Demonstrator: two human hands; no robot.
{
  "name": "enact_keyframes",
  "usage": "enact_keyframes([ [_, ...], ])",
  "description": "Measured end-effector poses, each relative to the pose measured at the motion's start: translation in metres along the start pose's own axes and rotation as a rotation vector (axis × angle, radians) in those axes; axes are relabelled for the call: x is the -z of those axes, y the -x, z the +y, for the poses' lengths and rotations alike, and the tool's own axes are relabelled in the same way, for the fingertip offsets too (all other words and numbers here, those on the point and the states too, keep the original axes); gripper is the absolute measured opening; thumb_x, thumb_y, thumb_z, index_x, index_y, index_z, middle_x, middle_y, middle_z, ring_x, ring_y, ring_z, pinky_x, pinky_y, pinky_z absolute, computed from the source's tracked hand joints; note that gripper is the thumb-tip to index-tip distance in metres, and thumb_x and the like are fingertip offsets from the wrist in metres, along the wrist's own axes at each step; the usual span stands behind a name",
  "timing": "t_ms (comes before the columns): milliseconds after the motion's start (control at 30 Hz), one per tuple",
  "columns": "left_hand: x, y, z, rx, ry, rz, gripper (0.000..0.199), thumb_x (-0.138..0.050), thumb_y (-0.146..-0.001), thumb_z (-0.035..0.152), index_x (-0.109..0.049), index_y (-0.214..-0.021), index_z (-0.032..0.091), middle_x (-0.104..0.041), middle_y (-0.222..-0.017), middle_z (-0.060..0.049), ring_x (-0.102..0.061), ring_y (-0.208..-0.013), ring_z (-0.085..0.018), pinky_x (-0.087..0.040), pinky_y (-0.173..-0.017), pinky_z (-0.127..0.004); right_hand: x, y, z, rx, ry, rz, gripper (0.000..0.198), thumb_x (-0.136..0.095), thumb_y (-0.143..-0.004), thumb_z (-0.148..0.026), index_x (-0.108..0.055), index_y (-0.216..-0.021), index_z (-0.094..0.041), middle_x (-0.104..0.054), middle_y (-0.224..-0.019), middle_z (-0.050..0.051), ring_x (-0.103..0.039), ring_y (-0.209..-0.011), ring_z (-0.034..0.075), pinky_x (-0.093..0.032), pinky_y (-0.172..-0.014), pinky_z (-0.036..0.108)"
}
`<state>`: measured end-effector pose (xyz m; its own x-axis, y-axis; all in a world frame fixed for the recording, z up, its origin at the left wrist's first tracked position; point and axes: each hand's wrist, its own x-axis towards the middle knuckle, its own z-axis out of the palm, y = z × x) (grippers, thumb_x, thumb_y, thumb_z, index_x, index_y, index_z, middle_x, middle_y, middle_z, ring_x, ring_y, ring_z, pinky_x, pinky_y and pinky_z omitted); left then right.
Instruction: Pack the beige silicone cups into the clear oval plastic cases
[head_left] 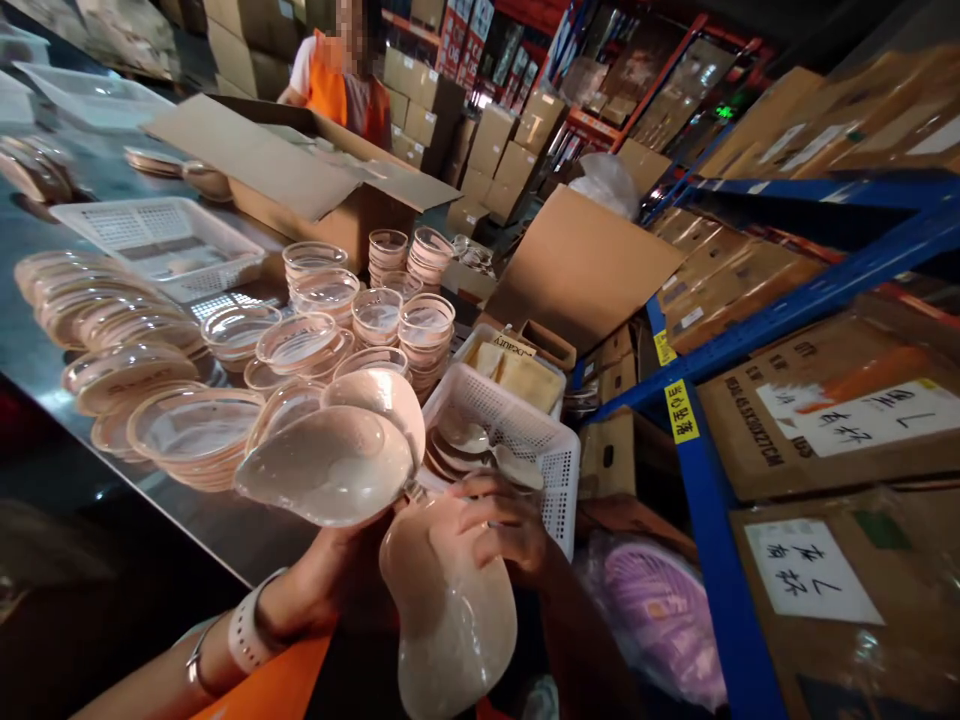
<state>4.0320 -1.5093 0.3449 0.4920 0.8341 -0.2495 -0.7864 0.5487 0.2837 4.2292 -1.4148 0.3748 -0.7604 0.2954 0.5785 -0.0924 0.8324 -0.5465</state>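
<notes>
A beige silicone stick-on bra [322, 465] is in front of me, its shiny cups meeting at a small joint in the middle. My left hand [330, 570], with a white watch strap at the wrist, supports the upper left cup from beneath; its fingers are mostly hidden behind that cup. Curled over the top edge of the lower cup [454, 610] are the fingers of my right hand [506, 530]. Just beyond my right hand, a white perforated basket [559, 480] contains several more cups [461, 435].
Stacks of clear-rimmed cups [195, 425] cover the table's near side. Behind them are a white basket [161, 215] and an open carton [277, 190]. A person in an orange vest [330, 85] stands beyond. Blue shelving [701, 500] with boxes rises at right, beside a purple wrapped bundle [660, 610].
</notes>
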Motion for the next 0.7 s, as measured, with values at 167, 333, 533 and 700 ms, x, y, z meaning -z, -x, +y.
enact_keyframes([
  [167,0.013,0.005,0.002,-0.087,0.087,0.102,0.022,-0.083,-0.071,0.036,-0.08,-0.085,0.019,-0.079,-0.089,-0.006,-0.072,-0.085,-0.025,-0.058,-0.081,-0.034,-0.006,-0.007,-0.005,-0.013,0.025,-0.023,0.031,-0.053,-0.101,-0.035,-0.054,-0.073,-0.021,-0.072,-0.088,0.002,-0.066,-0.112,0.019,-0.056,-0.092,0.034],
  [333,0.018,0.008,0.004,-0.199,0.046,0.194,0.022,-0.089,-0.064,0.033,-0.078,-0.075,0.017,-0.077,-0.078,-0.003,-0.07,-0.074,-0.017,-0.056,-0.075,-0.024,-0.01,-0.011,-0.01,-0.081,-0.01,-0.05,0.034,-0.053,-0.1,-0.037,-0.057,-0.07,-0.022,-0.073,-0.086,0.004,-0.066,-0.112,0.02,-0.057,-0.091,0.036],
  [533,0.024,0.016,0.002,-0.201,0.074,0.19,0.023,-0.087,-0.067,0.034,-0.08,-0.083,0.018,-0.078,-0.085,-0.004,-0.071,-0.079,-0.02,-0.057,-0.078,-0.027,-0.013,-0.015,-0.02,-0.146,-0.028,-0.066,0.028,-0.058,-0.097,-0.032,-0.062,-0.071,-0.023,-0.074,-0.09,0.004,-0.065,-0.114,0.021,-0.056,-0.093,0.039],
  [700,0.026,0.019,0.006,-0.282,0.054,0.173,0.023,-0.091,-0.062,0.03,-0.079,-0.077,0.018,-0.078,-0.081,-0.003,-0.072,-0.077,-0.018,-0.057,-0.072,-0.023,-0.019,-0.016,-0.018,-0.109,-0.038,-0.067,0.03,-0.056,-0.099,-0.033,-0.061,-0.071,-0.022,-0.076,-0.094,0.005,-0.065,-0.115,0.02,-0.056,-0.093,0.038],
])
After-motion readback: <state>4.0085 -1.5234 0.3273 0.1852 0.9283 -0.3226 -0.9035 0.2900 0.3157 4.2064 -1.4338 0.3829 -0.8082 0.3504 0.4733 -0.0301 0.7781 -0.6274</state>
